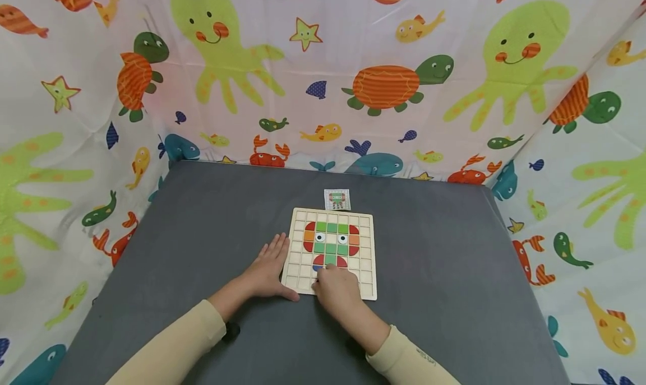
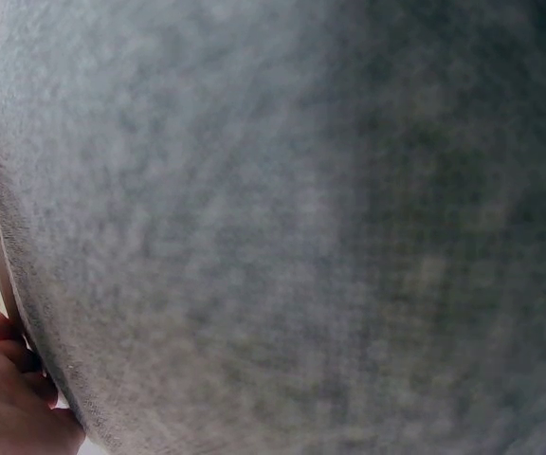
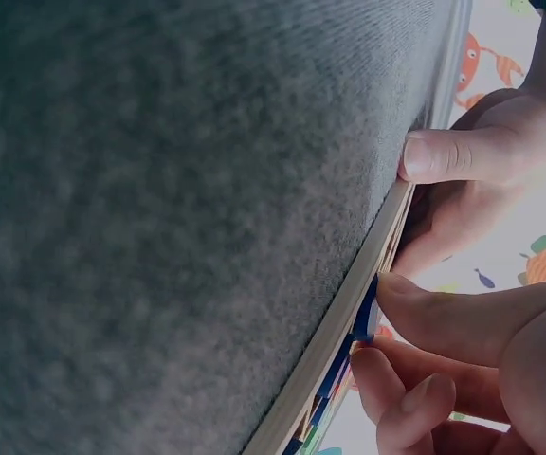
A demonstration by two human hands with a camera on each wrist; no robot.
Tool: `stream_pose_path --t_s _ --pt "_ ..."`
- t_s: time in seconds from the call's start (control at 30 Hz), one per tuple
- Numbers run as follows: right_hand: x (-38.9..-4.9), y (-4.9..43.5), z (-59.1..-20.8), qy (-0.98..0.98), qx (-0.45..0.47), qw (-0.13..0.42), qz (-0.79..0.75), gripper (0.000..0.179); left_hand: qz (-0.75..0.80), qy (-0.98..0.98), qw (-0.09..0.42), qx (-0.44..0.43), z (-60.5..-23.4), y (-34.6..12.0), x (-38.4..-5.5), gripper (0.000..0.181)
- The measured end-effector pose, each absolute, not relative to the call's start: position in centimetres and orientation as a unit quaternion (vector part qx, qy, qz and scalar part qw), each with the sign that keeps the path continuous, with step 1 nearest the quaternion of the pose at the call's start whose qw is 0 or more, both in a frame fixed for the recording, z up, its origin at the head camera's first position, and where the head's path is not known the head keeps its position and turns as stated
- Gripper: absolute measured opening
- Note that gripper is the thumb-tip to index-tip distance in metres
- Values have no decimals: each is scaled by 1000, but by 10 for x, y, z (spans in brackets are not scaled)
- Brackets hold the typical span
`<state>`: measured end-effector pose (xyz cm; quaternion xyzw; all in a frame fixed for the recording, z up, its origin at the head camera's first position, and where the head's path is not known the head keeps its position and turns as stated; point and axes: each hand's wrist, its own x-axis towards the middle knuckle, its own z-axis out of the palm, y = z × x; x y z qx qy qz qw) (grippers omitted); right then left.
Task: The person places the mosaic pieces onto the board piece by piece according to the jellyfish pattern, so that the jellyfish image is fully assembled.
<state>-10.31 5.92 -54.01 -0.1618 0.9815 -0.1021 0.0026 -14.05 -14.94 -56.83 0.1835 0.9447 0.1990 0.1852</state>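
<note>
A square wooden grid board [image 1: 365,273] lies on the table, its middle filled with red, green, orange and blue tiles around two eye tiles [image 1: 320,237]. My left hand [image 1: 266,272] rests at the board's left edge, fingers extended and thumb [image 3: 444,156] at the near corner. Over the board's near part is my right hand [image 1: 338,291], fingers curled. In the right wrist view its thumb and finger pinch a blue tile [image 3: 367,311] close over the grid. Another blue tile [image 1: 317,267] shows just beyond this hand, which hides some of the near squares.
A small printed pattern card [image 1: 337,199] lies against the board's far edge. Grey cloth covers the table [image 1: 444,273]. Behind and at both sides hangs a curtain [image 1: 313,65] printed with sea animals.
</note>
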Motion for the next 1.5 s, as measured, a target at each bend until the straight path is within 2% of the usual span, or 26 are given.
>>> stream_pose_path --t_s 0.27,0.43,0.7,0.9,1.1,1.27,1.5 --pt "-101 55 -541 980 -172 -9 -99 19 202 944 188 183 -565 -149 -139 147" --pt "-102 59 -542 979 -158 2 -127 16 202 943 188 185 -567 -148 -138 147" --pt "-116 71 -541 979 -125 4 -160 12 203 943 186 186 -570 -149 -137 146" --pt "-120 65 -549 977 -142 43 -152 15 201 943 187 187 -576 -151 -137 147" --pt "-121 63 -550 973 -177 34 -142 5 199 943 189 186 -581 -151 -138 147" --pt "-126 64 -548 965 -228 28 -127 9 204 943 192 182 -579 -152 -140 147" --pt "-127 65 -548 958 -258 45 -119 13 209 942 193 180 -583 -155 -137 146"
